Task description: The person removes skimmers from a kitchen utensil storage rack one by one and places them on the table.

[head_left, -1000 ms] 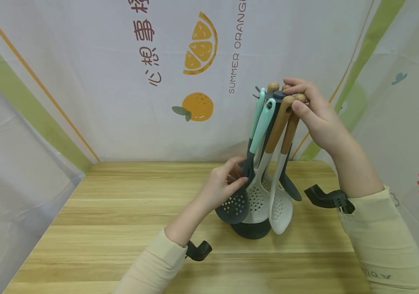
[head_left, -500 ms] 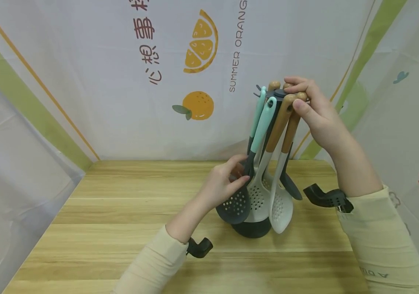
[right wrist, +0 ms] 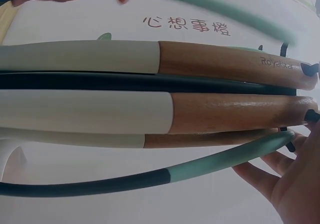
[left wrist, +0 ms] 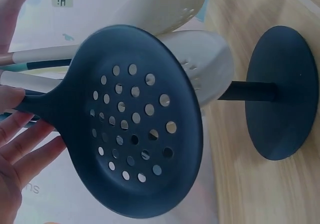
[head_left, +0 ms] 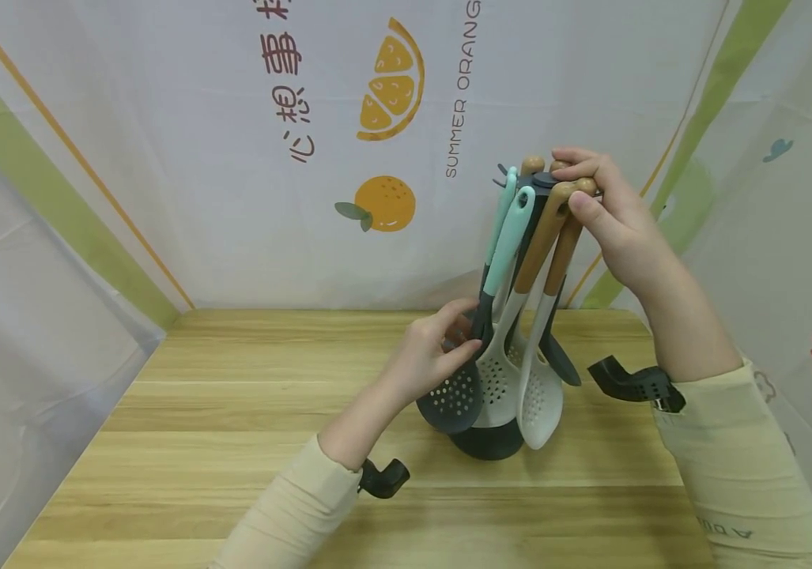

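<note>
A dark skimmer [left wrist: 130,196] with round holes and a mint handle [head_left: 508,245] is at the left side of a utensil stand. My left hand [head_left: 423,359] pinches its neck, the thumb in front and the fingers behind. The stand rests on a round black base [head_left: 487,444]. At the top, my right hand [head_left: 619,209] holds the stand's head among the wood-brown handle ends; part of this grip is hidden. A white perforated utensil [head_left: 496,407] and a white slotted spoon [head_left: 542,419] hang at the front, with brown handles [right wrist: 220,64].
A dark flat-ended utensil [head_left: 562,363] hangs at the right of the stand. The wooden table [head_left: 220,442] reaches back to a white cloth [head_left: 235,237] printed with oranges. Black camera mounts [head_left: 384,479] sit on both wrists.
The white spoon and the dark utensil on the right have shifted slightly left with the stand. Both hands keep their holds, and the head view has moved a little.
</note>
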The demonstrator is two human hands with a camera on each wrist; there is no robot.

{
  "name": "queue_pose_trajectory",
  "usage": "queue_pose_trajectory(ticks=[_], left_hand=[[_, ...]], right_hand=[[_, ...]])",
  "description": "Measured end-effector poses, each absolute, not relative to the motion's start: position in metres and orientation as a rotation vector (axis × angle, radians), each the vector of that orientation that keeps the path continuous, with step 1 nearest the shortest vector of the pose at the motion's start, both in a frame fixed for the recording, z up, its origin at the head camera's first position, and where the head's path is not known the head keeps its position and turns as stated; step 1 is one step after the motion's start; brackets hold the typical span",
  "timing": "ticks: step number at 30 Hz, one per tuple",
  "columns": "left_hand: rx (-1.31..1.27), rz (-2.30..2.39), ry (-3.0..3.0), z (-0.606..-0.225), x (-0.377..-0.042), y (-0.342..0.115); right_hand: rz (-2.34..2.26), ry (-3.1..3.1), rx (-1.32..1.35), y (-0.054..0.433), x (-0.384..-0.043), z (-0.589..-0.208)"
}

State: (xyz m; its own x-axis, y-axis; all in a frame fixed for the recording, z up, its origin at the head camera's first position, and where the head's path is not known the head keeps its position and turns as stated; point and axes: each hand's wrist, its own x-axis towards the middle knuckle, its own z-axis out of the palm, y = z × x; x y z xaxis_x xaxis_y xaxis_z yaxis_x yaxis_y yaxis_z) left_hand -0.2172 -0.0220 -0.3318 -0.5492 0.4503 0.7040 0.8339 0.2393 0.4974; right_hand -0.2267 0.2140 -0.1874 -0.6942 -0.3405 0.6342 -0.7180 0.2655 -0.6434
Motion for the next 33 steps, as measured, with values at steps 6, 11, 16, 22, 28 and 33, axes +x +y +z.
queue_pose_trajectory(ticks=[6,11,16,22,28,33], left_hand=[[-1.205,-1.265,-2.049,-0.326,-0.215,-0.025],[-1.215,-1.262,-2.036,-0.322,-0.214,-0.028],[-1.209,-1.258,-2.02,-0.318,-0.211,-0.033],[-1.191,-1.241,-2.014,-0.32,-0.21,-0.039],[-1.142,-1.253,-2.05,-0.322,-0.21,-0.047],[-1.113,-1.257,-2.068,-0.324,-0.211,-0.054]], right_hand=[[1.397,-2.174,0.96,0.214,-0.227,-0.187],[1.397,-2.176,0.962,0.214,-0.226,-0.187],[1.401,-2.171,0.965,0.214,-0.227,-0.188],[1.409,-2.172,0.968,0.214,-0.227,-0.189],[1.399,-2.166,0.975,0.215,-0.227,-0.189],[1.396,-2.164,0.973,0.214,-0.227,-0.189]])
